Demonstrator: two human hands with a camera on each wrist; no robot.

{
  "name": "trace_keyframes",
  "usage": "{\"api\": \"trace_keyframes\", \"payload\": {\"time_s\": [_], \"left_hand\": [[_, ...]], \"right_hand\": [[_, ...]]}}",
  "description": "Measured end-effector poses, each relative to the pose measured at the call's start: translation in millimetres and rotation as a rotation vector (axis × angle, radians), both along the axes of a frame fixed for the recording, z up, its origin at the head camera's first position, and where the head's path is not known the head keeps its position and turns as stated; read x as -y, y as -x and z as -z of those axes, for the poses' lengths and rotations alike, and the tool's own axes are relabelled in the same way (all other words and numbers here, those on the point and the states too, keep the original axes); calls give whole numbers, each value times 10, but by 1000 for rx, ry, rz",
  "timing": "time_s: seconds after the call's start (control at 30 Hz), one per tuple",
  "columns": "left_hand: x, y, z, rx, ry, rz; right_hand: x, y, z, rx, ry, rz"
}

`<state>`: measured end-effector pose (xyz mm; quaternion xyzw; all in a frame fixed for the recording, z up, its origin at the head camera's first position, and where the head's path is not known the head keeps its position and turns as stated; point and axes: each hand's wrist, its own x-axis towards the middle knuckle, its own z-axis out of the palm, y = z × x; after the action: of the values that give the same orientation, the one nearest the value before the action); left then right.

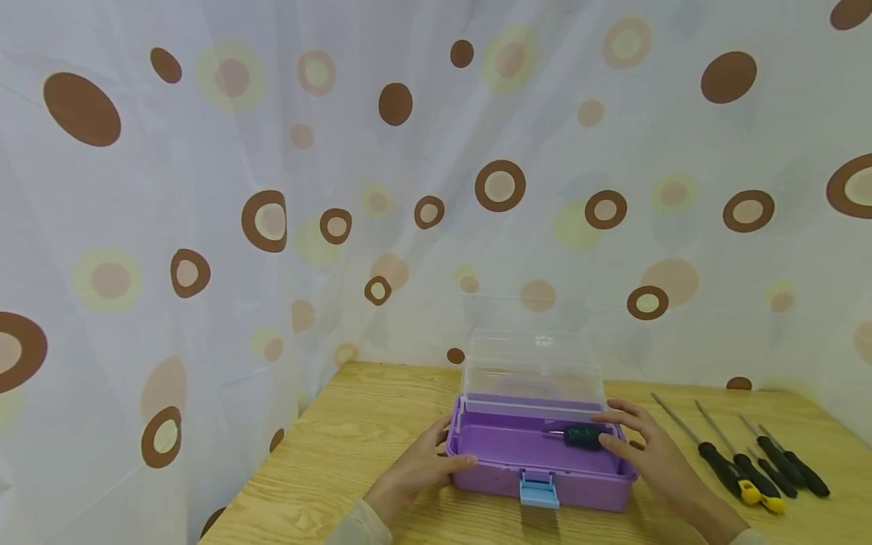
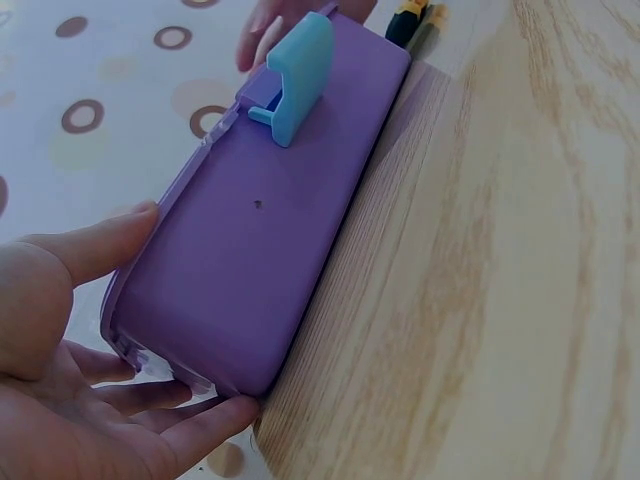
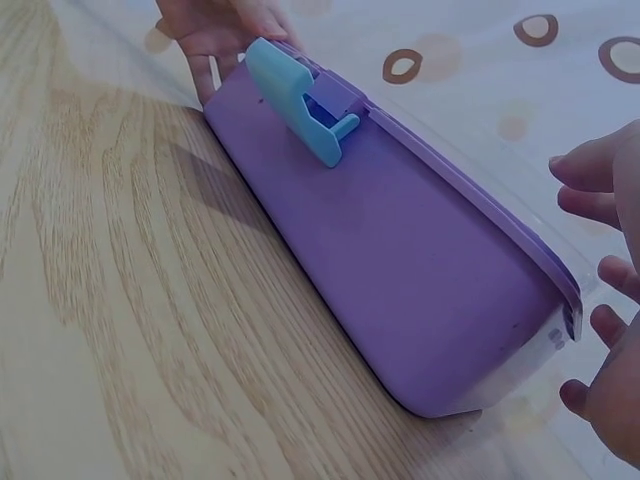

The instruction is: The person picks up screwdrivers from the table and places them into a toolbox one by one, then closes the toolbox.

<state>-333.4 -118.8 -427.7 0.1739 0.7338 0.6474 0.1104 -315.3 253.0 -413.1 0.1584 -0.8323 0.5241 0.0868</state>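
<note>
**Purple toolbox [image 1: 490, 481] open on a pale wooden table [image 1: 327, 431], with one screwdriver [image 1: 583, 436] inside**

Made of smooth purple plastic, long and shallow, with rounded corners. Fitted with a clear lid [image 1: 534, 378], tipped up at the back, and a light blue latch [image 1: 539, 492] on the front wall, unfastened and swung outward. Stands flat on the tabletop. Holds the screwdriver in the right part of its floor, with the dark green handle toward the right end and the thin shaft pointing left.

Gripped at the left end by the left hand [image 1: 424, 463], with the thumb on the front rim and the fingers curled around the end wall. Flanked at the right end by the right hand [image 1: 650, 448], with loosely bent, parted fingers, grasping nothing. Hard to tell whether touching the screwdriver's handle with the thumb.

Farther right, on the table: five more screwdrivers [image 1: 718, 465] with dark handles, two with yellow ends. Behind: a white sheet [image 1: 422, 341] with brown and pale spots.

Visible only from the head: the toolbox's inside. Clear from the left wrist: a small dark mark [image 2: 257, 205] on the front wall. From the right wrist: a narrow gap between right fingers and end wall.
</note>
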Motion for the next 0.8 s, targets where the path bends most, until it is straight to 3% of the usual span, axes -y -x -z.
{"api": "trace_keyframes", "payload": {"time_s": [0.57,0.8], "left_hand": [[5,-5,-6,-4,-10,8],[0,-6,-9,-1,-10,3]], "right_hand": [[-98,-28,-35,-38,6,7],[-130,-31,-96,-40,-33,47]]}}
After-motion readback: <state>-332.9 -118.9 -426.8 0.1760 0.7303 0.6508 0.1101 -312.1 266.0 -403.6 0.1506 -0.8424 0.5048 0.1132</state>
